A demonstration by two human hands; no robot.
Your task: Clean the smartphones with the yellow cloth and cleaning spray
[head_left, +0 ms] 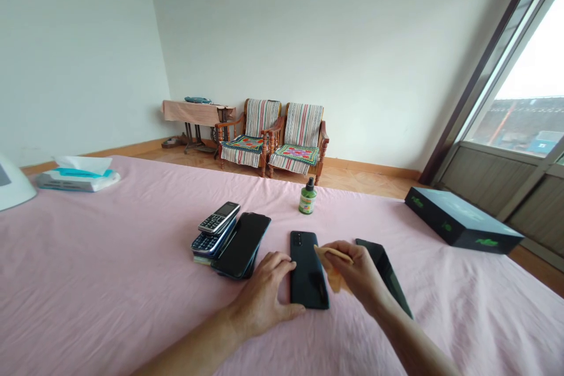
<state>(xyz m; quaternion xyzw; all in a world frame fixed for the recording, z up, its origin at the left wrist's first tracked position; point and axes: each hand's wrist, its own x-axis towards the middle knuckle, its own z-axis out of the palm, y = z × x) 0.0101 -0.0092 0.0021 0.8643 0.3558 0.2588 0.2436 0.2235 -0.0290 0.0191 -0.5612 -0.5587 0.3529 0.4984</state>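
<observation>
A dark smartphone (307, 276) lies back side up on the pink sheet, its camera block at the far end. My left hand (267, 288) braces its left side, fingertips at the edge and thumb at the near left corner. In my right hand (355, 267) an orange-yellow cloth (335, 273) is pinched, hanging just beside the phone's right edge. Partly behind my right wrist lies a dark tablet-like slab (388, 273). Left of my left hand, a large black phone (242, 244) tops one pile, and a silver keypad phone (219, 217) tops another.
A green spray bottle (307, 197) stands beyond the smartphone. A black box (460, 220) sits at the right, and a tissue pack (79, 179) at the far left. Two wooden armchairs (295, 147) and a cloth-covered table (194, 113) stand by the wall.
</observation>
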